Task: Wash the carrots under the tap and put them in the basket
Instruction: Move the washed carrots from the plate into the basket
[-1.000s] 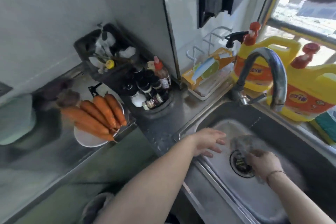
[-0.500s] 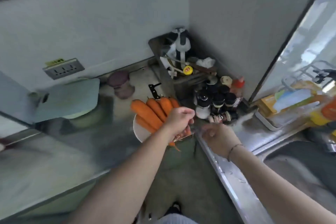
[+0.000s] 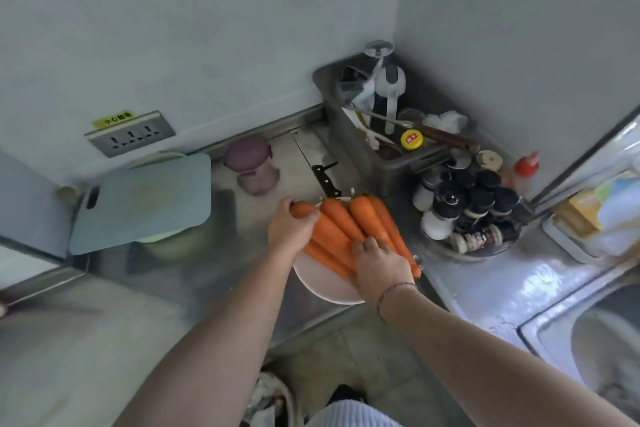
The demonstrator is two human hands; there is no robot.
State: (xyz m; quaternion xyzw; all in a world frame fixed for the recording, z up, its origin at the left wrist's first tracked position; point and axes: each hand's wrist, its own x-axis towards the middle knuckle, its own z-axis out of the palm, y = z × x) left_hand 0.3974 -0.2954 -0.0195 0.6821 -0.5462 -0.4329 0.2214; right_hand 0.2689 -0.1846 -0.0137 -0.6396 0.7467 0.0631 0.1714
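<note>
Both hands' fingers (image 3: pixel 370 243) hide among carrots (image 3: pixel 346 222); plate (image 3: pixel 329 288) half-covered.

Domestic kitchen corner: stainless steel counter (image 3: pixel 485 274) meeting a sink (image 3: pixel 588 340) at right, a spice-jar carousel (image 3: pixel 467 211), a utensil caddy (image 3: pixel 374 135), a black-handled knife (image 3: pixel 325 180), a cutting board (image 3: pixel 138 201), and carrots (image 3: pixel 349 229) heaped on a plate (image 3: pixel 329 284).

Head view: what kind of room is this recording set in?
Most likely a home kitchen: a steel counter with a sink at the right, a rack of spice jars in the corner, and a plate of carrots being picked up.
</note>
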